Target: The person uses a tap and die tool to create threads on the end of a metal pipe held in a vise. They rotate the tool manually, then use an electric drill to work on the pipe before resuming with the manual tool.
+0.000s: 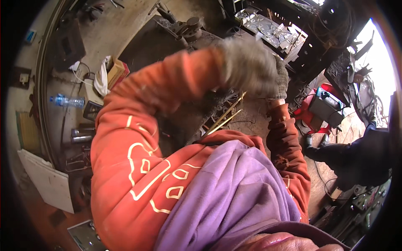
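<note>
Both my hands wear grey-brown knit work gloves and meet in front of me, above the workshop floor. My left hand (248,67) reaches across from the left in an orange sleeve; motion smears it and its fingers cannot be made out. Right beside it, partly covered by it, is my right hand (281,79), its wrist bare above the orange cuff. Whether either holds anything is hidden. Nearest beyond them is a dark metal workbench (144,46) with a round metal fitting (192,27) on it. Beneath my left arm, thin yellowish rods (226,115) lie by a rack of metal parts.
A tray of metal scraps (272,35) stands at the far right. A red and grey machine (328,104) sits to the right, near another person in dark clothes (356,157). At left are a cardboard box (118,73), a plastic bottle (69,101) and a white board (46,180).
</note>
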Available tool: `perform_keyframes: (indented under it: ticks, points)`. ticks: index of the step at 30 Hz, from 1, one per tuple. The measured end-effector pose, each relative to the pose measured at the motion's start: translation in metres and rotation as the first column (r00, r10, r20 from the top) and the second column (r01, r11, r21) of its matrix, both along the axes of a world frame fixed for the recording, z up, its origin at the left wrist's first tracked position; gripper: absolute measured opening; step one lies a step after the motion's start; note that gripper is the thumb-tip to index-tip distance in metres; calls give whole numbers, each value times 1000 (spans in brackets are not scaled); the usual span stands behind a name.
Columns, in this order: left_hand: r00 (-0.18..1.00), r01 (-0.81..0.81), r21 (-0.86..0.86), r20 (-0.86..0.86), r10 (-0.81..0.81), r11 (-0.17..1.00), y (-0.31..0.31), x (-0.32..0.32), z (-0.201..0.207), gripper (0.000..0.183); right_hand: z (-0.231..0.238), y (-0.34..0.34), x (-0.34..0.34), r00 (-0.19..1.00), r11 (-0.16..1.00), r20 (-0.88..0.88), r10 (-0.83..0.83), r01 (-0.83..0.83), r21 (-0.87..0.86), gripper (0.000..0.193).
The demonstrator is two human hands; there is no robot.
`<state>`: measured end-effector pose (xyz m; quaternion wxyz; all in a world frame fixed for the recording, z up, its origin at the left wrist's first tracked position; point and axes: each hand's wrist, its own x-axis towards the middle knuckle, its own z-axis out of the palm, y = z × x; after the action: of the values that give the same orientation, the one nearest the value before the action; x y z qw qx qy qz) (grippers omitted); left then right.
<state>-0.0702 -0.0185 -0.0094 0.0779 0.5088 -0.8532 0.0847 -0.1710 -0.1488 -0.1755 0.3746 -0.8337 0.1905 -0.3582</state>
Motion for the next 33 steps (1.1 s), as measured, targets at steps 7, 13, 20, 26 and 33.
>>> perform_keyframes:
  ticks: [7,13,20,26,33]
  points:
    - [660,-703,335,-22,751,627,50,84,-20,38,-11,26,-2,974,999,225,-37,31,27,59]
    - [682,-459,471,-356,638,753,110,-36,11,31,10,30,-9,981,987,191,46,-75,143,63]
    - [897,-102,120,-418,144,988,16,-14,12,21,-12,24,-8,934,929,286,215,-286,235,55]
    - [902,-431,-202,-121,415,879,20,59,-15,30,15,73,-14,948,938,318,13,99,-331,46]
    - [634,-578,378,-350,690,723,91,23,-16,39,39,89,-15,980,859,70,184,-126,-496,42]
